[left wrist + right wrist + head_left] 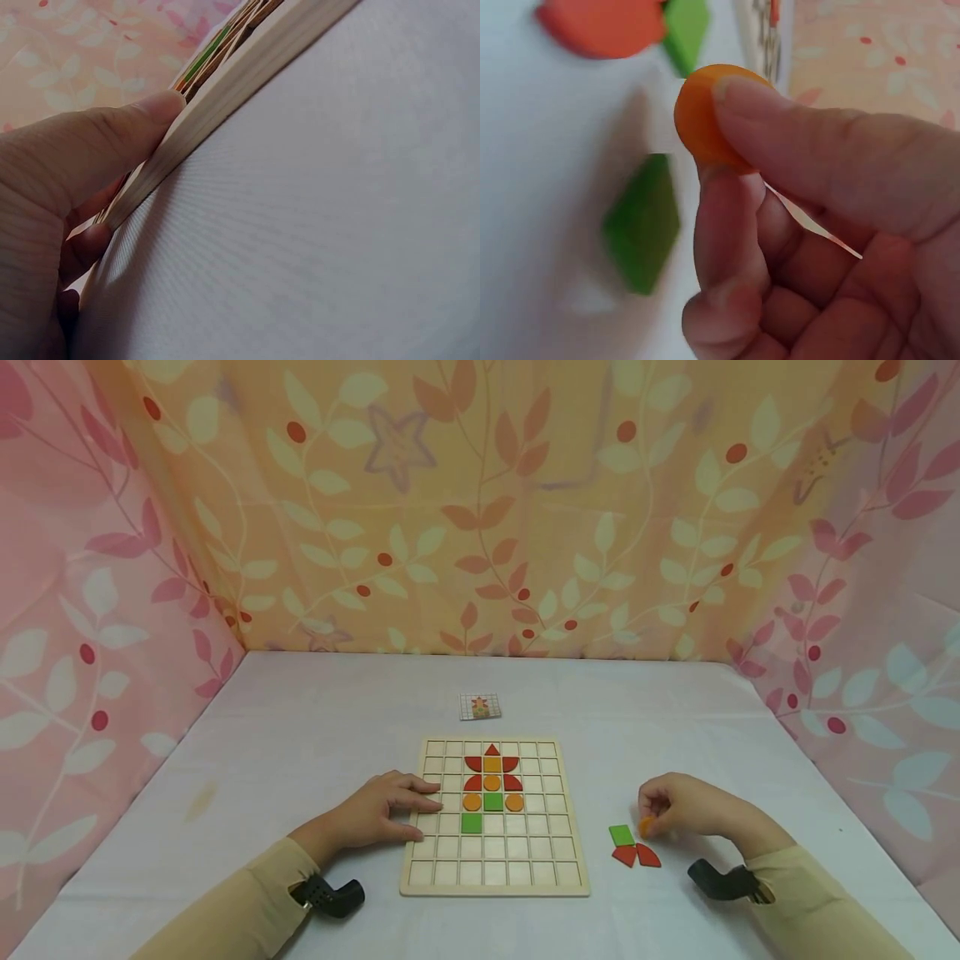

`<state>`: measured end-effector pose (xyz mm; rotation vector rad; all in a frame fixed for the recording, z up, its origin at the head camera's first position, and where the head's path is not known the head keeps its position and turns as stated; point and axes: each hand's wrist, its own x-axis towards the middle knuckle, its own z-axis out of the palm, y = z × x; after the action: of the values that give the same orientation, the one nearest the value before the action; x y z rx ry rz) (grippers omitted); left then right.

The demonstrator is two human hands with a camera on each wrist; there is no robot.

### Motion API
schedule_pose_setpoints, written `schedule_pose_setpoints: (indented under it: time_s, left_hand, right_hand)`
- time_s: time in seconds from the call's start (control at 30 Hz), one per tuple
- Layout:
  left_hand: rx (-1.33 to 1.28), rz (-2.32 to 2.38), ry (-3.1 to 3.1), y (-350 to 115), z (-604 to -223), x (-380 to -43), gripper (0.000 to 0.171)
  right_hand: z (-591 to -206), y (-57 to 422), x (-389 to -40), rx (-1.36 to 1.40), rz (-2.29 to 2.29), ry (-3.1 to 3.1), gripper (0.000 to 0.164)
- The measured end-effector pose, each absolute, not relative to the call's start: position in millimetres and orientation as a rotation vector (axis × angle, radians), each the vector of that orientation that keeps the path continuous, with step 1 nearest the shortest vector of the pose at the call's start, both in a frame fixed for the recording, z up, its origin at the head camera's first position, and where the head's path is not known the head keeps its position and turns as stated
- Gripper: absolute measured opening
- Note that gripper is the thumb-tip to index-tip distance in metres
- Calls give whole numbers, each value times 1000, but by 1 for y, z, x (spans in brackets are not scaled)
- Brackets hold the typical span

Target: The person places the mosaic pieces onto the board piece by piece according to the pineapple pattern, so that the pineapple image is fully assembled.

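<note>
A wooden grid board (pixel 446 872) lies on the table. Red, orange and green pieces form a figure in its upper and middle squares, with a green square (pixel 471 823) lowest. My left hand (pixel 378 810) rests on the board's left edge, fingers spread; in the left wrist view the thumb (pixel 112 135) lies on the rim. To the right of the board, my right hand (pixel 690 810) pinches an orange disc (pixel 697 116) between thumb and fingertips, just above the table. Beside it lie a green piece (pixel 621 835) and two red quarter pieces (pixel 648 856).
A small card (pixel 480 707) printed with a grid and a coloured figure lies behind the board. Another green piece (pixel 643 225) lies near the right hand, hidden in the head view. Patterned cloth walls (pixel 480 527) surround the white table (pixel 300 710) at the back and sides.
</note>
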<state>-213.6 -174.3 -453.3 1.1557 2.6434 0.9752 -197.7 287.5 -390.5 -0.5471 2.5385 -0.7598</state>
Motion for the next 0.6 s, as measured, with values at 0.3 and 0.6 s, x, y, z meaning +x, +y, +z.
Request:
schedule_pose_setpoints:
  time_s: [0.3,0.6]
  left_hand:
    - [1175,979,2645,-174,-453,-214,45]
    - [1156,977,2644,-174,-452,-213,45]
  right_hand:
    - [-377,263,-210,-446,-869,2529,11]
    - [-386,222,-220,-575,-973,2501,8]
